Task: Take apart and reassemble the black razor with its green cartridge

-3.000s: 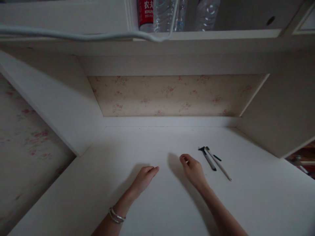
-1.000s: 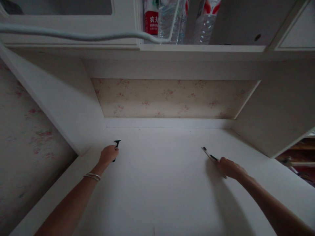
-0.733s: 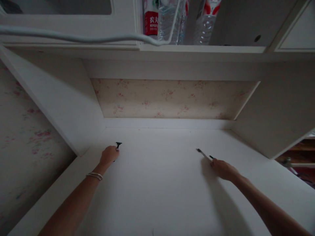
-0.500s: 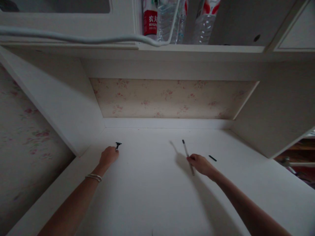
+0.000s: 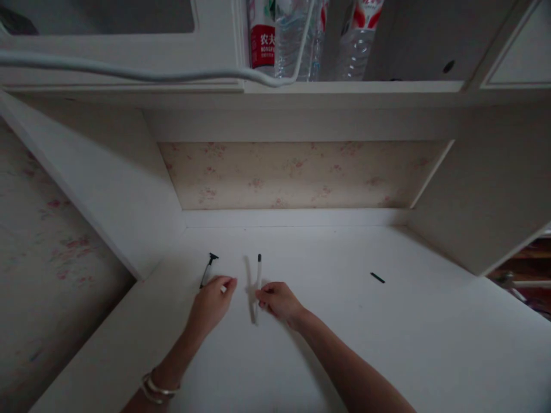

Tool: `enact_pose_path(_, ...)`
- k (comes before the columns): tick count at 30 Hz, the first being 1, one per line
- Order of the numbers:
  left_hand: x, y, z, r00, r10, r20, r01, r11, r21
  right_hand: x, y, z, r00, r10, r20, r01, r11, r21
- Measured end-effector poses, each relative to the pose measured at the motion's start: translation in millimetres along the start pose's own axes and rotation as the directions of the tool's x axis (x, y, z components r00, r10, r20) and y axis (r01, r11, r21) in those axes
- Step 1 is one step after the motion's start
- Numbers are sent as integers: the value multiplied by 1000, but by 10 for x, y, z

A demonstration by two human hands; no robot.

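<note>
My right hand (image 5: 279, 301) pinches a slim pen (image 5: 259, 281) with a pale barrel and a black top end. It holds the pen nearly upright in the picture, above the white desk (image 5: 275, 367). Close to its left, my left hand (image 5: 212, 301) has its fingers curled and the tips drawn together. A small pale spot shows between them, and I make out no object there. Beside that hand a black razor (image 5: 209, 267) lies on the desk, head pointing away, its handle end close to the knuckles. Bracelets circle my left wrist.
A small black strip (image 5: 377, 277) lies on the desk to the right. Above, plastic bottles (image 5: 297, 46) stand on a shelf, and a white cable (image 5: 172, 74) hangs across its front. Side panels (image 5: 482, 189) and a flowered wall strip (image 5: 297, 172) bound the desk.
My right hand has carried the pen left, towards the middle. My left hand has let go of the razor and moved right and nearer. The view has shifted slightly.
</note>
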State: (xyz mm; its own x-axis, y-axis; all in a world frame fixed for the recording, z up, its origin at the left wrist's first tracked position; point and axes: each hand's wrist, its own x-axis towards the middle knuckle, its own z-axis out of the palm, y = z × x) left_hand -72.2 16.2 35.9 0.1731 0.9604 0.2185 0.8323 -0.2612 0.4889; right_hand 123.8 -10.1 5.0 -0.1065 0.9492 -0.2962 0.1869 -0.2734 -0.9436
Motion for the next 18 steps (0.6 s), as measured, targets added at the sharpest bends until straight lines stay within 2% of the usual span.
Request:
enact_pose_path(3,-280,299,111,985,69,156,-38,980,-198,-30,13,25,1000,-9,-22,11,996,86)
enact_pose_path(5,-394,437,172,980,98,176,-58,973,-223,-62,29,21,999,-18,-29,21,992,127)
enact_pose_path(7,-447,529,214,981,120,153,-89,977,-194,-92,45,5,999,-30,-35,35,988,151)
enact_pose_path(11,-451,622,239,987,136,88,-134,990,-35,-146,62,-59,997,-66,-41,71,985,156)
enact_pose_path(18,-403,616,282,943,143,301,-161,986,36,-224,118,-140,991,-131,-4,131,991,40)
